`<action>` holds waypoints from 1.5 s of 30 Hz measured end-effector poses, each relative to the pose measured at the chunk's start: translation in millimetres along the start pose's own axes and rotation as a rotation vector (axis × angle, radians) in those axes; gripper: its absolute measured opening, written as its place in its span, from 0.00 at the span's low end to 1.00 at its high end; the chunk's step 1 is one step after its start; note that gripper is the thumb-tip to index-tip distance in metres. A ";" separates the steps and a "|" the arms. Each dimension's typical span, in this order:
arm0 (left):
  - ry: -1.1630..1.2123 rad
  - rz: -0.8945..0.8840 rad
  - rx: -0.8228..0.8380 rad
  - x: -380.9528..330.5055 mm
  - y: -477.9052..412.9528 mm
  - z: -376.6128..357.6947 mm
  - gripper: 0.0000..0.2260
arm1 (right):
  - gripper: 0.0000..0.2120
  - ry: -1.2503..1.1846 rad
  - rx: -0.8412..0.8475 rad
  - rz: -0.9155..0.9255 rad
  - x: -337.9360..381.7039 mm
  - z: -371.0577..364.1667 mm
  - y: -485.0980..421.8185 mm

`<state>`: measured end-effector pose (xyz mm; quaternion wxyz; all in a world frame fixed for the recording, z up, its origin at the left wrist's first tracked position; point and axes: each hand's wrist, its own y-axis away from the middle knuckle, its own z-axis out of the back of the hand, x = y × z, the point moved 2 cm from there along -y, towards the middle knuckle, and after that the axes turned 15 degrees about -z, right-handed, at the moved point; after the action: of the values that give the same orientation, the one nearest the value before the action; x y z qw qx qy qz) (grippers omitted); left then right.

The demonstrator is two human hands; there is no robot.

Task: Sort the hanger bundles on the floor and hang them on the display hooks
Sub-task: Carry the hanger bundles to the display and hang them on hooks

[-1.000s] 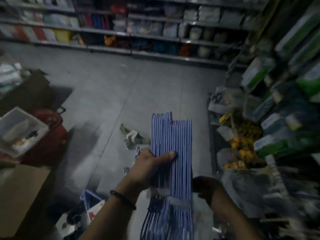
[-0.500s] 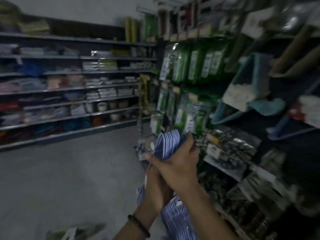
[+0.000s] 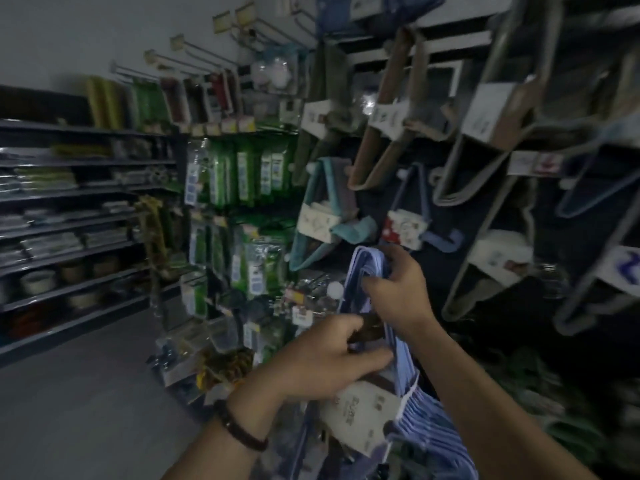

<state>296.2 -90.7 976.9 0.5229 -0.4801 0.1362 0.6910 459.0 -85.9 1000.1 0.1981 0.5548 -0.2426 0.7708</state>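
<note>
both hands hold one blue hanger bundle [image 3: 424, 424] up in front of the display wall, well off the grey floor [image 3: 86, 410]. the right hand [image 3: 398, 292] is at the bundle's upper end, fingers curled tight over the blue arches there. the left hand [image 3: 332, 362] grips lower down, about mid-bundle, its fingers wrapped round the stack and its thumb lying across the front; a dark bead bracelet [image 3: 242, 429] sits on that wrist. a white paper label [image 3: 360, 414] wraps the bundle just below the left hand, and the lower hangers fan out towards the bottom edge of the view.

the bundle's top is close under a small blue hanger pack [image 3: 403, 226] with a red-and-white card, hanging on the wall (whether the two touch is lost in the blur). to the left of it hangs a teal hanger pack [image 3: 322, 216], and above and to the right hang larger beige and grey hanger bundles [image 3: 391, 109] with white cards. bare display hooks [image 3: 197, 51] with small tags at their tips jut out high on the wall, upper left. green packets [image 3: 242, 174] fill the panel left of the hangers, and long dark shelves [image 3: 69, 216] of stacked goods run along the far left.
</note>
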 end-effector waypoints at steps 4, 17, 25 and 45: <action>-0.021 -0.223 -0.455 -53.3 -36.9 12.7 0.08 | 0.18 -0.045 -0.012 0.039 13.1 75.8 -14.8; 0.678 -0.258 -0.212 -117.2 -241.0 -81.8 0.29 | 0.19 -0.008 -0.014 0.254 91.7 273.9 -15.9; 0.794 -0.498 0.034 -170.7 -306.5 -159.5 0.41 | 0.10 0.293 -0.060 0.300 105.3 377.7 -10.3; -0.148 -0.770 -0.011 -201.3 -353.1 -55.6 0.13 | 0.21 0.690 -0.618 0.221 212.4 433.6 8.0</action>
<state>624.9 -101.4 1222.1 0.7499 -0.4477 -0.0957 0.4776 718.6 -342.1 1316.5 0.3397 0.1521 -0.4381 0.8183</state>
